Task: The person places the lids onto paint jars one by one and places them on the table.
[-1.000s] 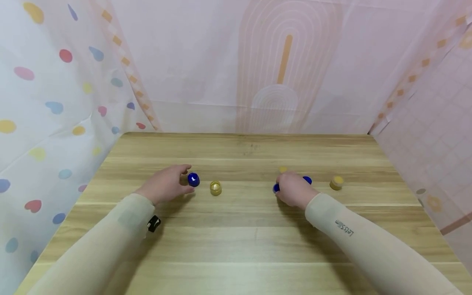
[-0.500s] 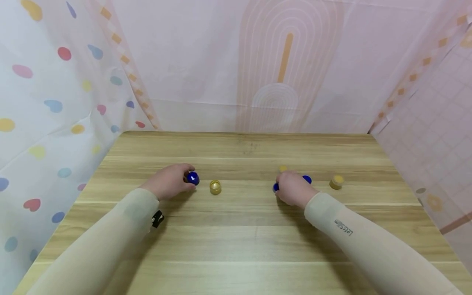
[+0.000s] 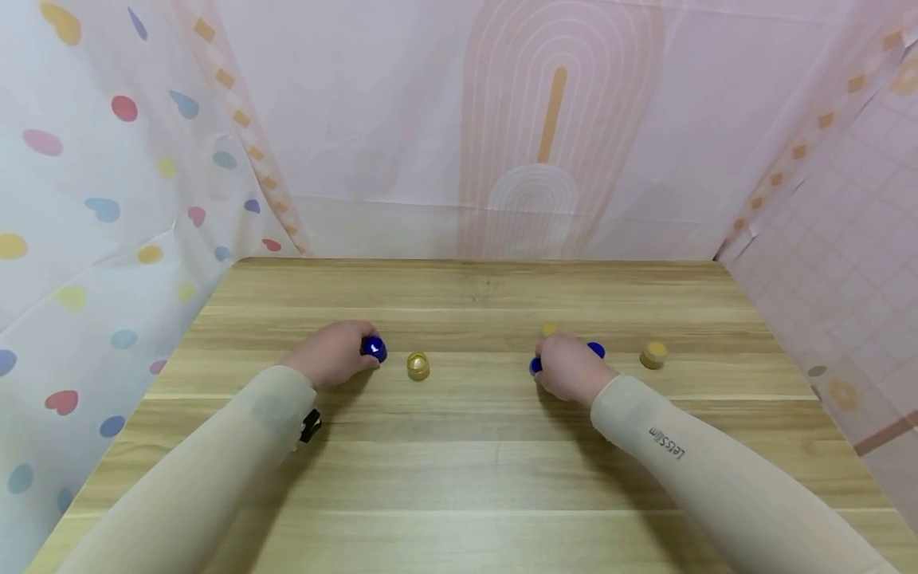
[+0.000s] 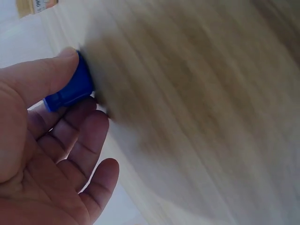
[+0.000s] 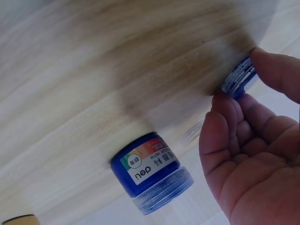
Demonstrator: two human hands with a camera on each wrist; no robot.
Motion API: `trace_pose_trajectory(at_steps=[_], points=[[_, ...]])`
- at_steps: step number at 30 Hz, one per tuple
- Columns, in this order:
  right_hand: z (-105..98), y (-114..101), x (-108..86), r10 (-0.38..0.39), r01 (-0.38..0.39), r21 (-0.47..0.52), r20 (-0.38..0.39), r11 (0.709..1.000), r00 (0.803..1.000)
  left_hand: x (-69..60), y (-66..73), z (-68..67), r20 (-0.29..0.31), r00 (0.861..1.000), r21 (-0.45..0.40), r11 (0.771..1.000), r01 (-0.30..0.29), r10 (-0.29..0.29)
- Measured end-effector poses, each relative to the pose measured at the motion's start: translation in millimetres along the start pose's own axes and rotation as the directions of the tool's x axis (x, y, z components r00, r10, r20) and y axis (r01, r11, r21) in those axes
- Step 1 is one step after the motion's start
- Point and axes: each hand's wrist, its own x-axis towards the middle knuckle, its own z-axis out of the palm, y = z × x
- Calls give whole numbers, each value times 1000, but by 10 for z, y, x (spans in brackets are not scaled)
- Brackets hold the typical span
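Note:
My left hand [image 3: 333, 351] pinches a small blue paint jar [image 3: 374, 348] at the table's left. In the left wrist view, the thumb and fingertips hold the sides of this blue jar [image 4: 75, 86]; its threaded neck has no lid. Beside it stands a yellow paint jar [image 3: 418, 367]. On the right, my right hand [image 3: 572, 368] pinches a ridged blue-stained lid [image 3: 535, 366], seen close in the right wrist view as a ridged lid [image 5: 240, 77] at the tabletop. A blue paint jar [image 5: 145, 166] with a clear lid stands nearby.
Behind the right hand lies a small yellow-topped piece [image 3: 549, 328], mostly hidden. Farther right stands another yellow jar [image 3: 653, 355]. Printed cloth [image 3: 387, 143] hangs behind the wooden table [image 3: 459, 470] and at both sides. A black device [image 3: 311, 426] shows under the left wrist.
My left hand has moved slightly right, and its thumb and fingers have closed around the blue jar. The right hand has stayed in place.

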Motion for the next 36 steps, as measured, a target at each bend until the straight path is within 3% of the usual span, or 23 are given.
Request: trace_pose_trajectory(at_steps=[25,36], points=[[0,-4,-4,-2,3,10,-15,1000,1000,11,22,-9,3,1000,-41,999,31,-31],[24,41,-5,-42,41,-7,-42,999,998,-15,-36,-16,-43,999,-113,993,18,-23]])
